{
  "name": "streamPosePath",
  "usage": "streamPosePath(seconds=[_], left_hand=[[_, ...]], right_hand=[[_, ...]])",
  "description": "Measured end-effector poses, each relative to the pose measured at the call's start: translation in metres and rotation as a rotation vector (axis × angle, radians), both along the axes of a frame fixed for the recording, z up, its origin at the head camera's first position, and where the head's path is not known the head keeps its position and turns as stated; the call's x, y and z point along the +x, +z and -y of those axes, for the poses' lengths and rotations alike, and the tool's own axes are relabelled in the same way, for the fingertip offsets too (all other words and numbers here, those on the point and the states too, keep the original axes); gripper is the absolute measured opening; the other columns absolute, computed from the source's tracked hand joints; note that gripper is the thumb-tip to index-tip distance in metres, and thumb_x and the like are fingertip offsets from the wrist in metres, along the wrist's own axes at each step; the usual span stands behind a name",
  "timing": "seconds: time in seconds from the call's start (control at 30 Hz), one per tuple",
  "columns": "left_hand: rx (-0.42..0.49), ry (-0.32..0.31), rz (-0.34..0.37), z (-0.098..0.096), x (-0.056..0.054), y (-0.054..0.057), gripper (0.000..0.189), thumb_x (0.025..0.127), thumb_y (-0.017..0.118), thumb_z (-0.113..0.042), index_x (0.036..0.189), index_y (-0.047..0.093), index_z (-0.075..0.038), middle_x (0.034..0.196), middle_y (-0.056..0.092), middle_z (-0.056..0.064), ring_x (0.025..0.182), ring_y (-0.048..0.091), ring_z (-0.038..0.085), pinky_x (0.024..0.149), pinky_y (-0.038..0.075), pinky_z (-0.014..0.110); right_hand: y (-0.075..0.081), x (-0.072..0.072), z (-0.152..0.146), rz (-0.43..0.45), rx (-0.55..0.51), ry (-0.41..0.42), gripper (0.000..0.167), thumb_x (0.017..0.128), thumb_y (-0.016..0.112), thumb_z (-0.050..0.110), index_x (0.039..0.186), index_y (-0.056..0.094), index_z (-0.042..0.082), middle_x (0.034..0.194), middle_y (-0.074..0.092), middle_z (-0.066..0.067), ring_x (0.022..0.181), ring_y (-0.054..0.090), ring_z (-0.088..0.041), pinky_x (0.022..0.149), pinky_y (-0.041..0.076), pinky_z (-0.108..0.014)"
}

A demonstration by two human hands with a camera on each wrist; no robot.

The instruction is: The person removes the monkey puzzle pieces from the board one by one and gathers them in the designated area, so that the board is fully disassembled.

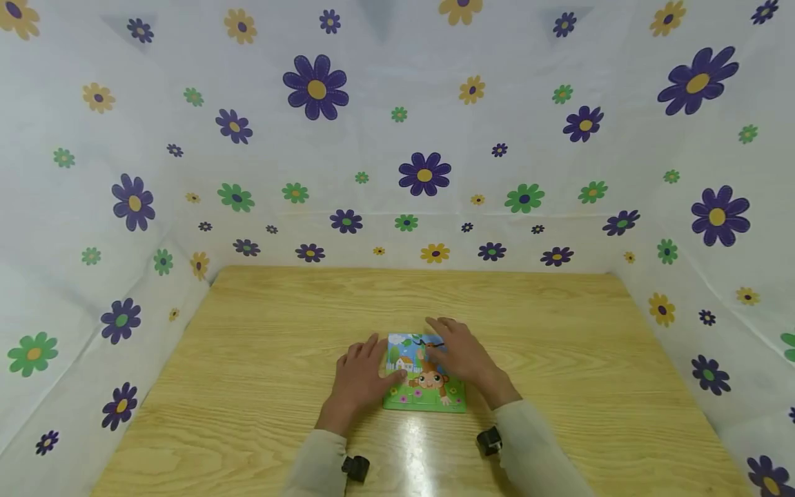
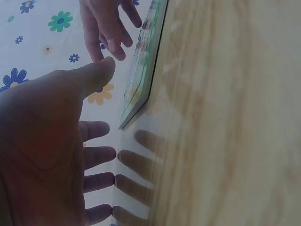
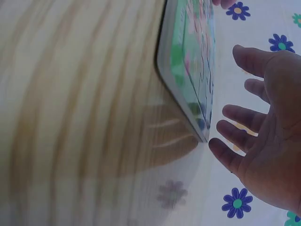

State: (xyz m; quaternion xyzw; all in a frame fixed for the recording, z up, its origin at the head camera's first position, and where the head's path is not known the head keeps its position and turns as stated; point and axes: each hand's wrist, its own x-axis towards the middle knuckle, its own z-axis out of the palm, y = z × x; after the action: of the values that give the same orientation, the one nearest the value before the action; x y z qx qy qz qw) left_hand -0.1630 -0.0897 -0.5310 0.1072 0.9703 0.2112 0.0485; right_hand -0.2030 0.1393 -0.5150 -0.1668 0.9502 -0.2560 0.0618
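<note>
A flat jigsaw puzzle (image 1: 428, 381) lies on the table, its picture showing a monkey, a small house and flowers above a green lower border. At its left side, my left hand (image 1: 361, 376) has its fingers spread, the thumb reaching over the picture. My right hand (image 1: 464, 355) hovers at the upper right corner and covers part of it. In the left wrist view, the left fingertips come down to the tabletop beside the puzzle's thin board (image 2: 143, 66). The right wrist view has the right hand (image 3: 268, 127) with loosely spread fingers, the little finger close to the board's corner.
The wood-grain table (image 1: 279, 310) stretches out on all sides of the puzzle. A white sheet with printed flowers (image 1: 373, 145) stands behind it and along both sides. Black straps with small mounts (image 1: 356, 469) sit at both sleeve cuffs.
</note>
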Motion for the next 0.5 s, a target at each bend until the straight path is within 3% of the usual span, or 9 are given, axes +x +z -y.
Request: streamPosePath(seconds=[0.2,0.5], left_hand=[[-0.03,-0.008,-0.01,0.0,0.002,0.001,0.077,0.087,0.055,-0.065,0.146,0.044,-0.017,0.156,0.034,0.01,0.139,0.034,0.037,0.108,0.032,0.061],[-0.074,-0.018,-0.013,0.0,0.007,0.004,0.087,0.078,0.064,-0.068,0.146,0.044,-0.017,0.157,0.032,0.009,0.14,0.034,0.035,0.109,0.032,0.058]], right_hand=[[-0.001,-0.001,0.012,-0.063,0.017,0.042,0.055,0.095,0.061,0.033,0.145,0.046,0.017,0.139,0.049,-0.012,0.127,0.046,-0.036,0.102,0.044,-0.053],[0.001,-0.002,0.028,-0.101,0.07,0.082,0.048,0.093,0.065,0.03,0.138,0.054,0.017,0.131,0.055,-0.009,0.119,0.05,-0.031,0.097,0.047,-0.048]])
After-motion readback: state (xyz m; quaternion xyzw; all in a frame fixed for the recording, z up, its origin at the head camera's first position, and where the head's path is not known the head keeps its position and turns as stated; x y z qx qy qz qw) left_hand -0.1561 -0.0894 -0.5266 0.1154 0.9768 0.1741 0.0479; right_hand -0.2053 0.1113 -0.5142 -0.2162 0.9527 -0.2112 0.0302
